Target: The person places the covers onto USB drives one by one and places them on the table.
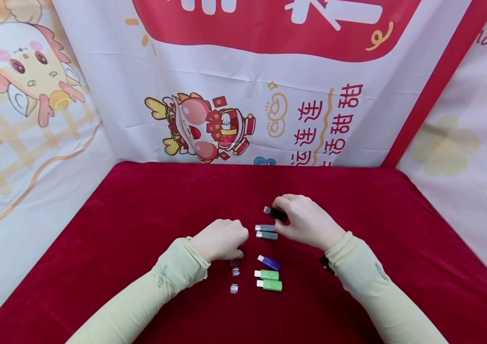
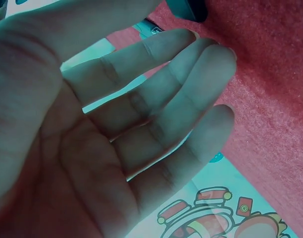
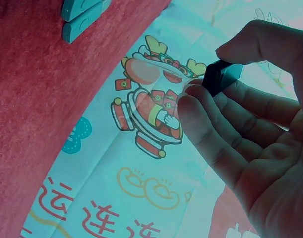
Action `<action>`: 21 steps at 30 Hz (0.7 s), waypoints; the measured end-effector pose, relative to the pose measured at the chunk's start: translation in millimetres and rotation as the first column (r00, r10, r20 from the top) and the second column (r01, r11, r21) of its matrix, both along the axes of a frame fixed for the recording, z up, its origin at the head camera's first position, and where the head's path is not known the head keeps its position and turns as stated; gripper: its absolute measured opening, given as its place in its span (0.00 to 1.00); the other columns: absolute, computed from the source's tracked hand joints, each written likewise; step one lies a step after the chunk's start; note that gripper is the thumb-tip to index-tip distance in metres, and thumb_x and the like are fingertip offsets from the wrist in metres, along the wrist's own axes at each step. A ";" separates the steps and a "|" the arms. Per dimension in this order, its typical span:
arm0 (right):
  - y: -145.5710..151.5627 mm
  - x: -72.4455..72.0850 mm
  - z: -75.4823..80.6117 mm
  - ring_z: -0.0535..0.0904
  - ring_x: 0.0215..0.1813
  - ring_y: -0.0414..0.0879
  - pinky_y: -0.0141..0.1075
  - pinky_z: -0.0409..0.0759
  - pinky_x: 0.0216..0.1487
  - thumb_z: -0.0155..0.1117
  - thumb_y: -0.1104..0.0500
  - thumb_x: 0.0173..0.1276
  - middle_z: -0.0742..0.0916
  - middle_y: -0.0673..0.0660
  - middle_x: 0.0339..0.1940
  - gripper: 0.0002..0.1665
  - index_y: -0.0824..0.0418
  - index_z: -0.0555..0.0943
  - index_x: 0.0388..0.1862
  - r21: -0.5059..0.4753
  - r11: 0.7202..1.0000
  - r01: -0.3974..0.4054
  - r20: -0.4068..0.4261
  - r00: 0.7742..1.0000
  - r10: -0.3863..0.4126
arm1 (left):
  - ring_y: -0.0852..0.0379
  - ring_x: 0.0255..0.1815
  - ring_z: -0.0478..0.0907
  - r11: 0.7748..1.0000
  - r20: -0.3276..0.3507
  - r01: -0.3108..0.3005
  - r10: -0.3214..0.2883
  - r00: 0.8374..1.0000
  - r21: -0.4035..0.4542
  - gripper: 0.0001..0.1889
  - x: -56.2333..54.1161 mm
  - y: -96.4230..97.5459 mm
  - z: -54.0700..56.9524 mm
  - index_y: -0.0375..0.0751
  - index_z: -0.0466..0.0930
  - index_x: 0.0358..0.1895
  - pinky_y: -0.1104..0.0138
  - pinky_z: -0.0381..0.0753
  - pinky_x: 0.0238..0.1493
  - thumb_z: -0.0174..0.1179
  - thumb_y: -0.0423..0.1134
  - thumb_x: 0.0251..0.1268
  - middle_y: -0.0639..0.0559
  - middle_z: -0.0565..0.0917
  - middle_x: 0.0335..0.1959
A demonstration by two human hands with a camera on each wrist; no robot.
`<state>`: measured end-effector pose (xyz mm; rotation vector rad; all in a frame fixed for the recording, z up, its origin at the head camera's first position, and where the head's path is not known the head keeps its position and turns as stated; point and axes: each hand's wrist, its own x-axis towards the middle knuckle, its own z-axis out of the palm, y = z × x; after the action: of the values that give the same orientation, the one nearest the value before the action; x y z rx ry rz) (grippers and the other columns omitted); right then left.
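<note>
My right hand [image 1: 305, 220] pinches a black USB stick [image 1: 275, 213] between thumb and fingers, its metal plug pointing left. The same black stick [image 3: 221, 77] shows at the fingertips in the right wrist view. My left hand [image 1: 221, 240] hovers low over the cloth, and its fingers [image 2: 181, 99] are loosely bent with nothing in them. Just below it lie small clear caps [image 1: 235, 271], the upper one partly hidden by the hand. Two grey USB sticks [image 1: 266, 235] lie side by side near the right hand. Below them are a purple USB stick [image 1: 269, 262] and two green ones [image 1: 269, 285].
A dark red cloth [image 1: 174, 200] covers the table. Another black object [image 1: 326, 263] is partly hidden under the right sleeve. Printed white curtains [image 1: 226, 67] hang behind the table and at both sides.
</note>
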<state>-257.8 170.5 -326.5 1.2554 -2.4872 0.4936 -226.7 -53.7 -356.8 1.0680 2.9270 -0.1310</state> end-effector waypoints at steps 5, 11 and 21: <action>-0.7 -0.3 -0.5 0.72 0.27 0.38 0.30 0.76 0.30 0.73 0.63 0.54 0.80 0.49 0.28 0.11 0.60 0.80 0.34 -0.001 1.000 -0.005 0.014 1.000 0.005 | 0.56 0.22 0.75 1.000 -0.019 0.006 -0.006 1.000 -0.005 0.15 -0.4 -0.3 -0.1 0.50 0.77 0.19 0.62 0.79 0.27 0.74 0.44 0.53 0.56 0.74 0.19; -0.8 -1.1 -1.8 0.72 0.27 0.38 0.31 0.76 0.30 0.73 0.64 0.54 0.79 0.48 0.28 0.11 0.59 0.79 0.33 0.005 1.000 -0.005 0.018 1.000 0.005 | 0.57 0.20 0.74 1.000 -0.014 0.005 -0.006 1.000 -0.005 0.15 -1.6 -1.1 -1.7 0.51 0.75 0.17 0.62 0.78 0.26 0.74 0.41 0.51 0.57 0.73 0.18; -1.6 -0.3 -2.1 0.71 0.26 0.38 0.30 0.75 0.29 0.75 0.63 0.54 0.78 0.48 0.27 0.12 0.59 0.79 0.34 0.017 1.000 -0.010 0.021 1.000 0.009 | 0.59 0.20 0.72 1.000 -0.003 0.004 -0.004 1.000 0.002 0.17 -1.5 -2.5 -2.6 0.51 0.73 0.16 0.63 0.76 0.24 0.76 0.37 0.47 0.58 0.71 0.17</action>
<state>-258.1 168.9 -328.6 1.2756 -2.5089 0.4907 -228.2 -56.2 -359.4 1.0744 2.9285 -0.1301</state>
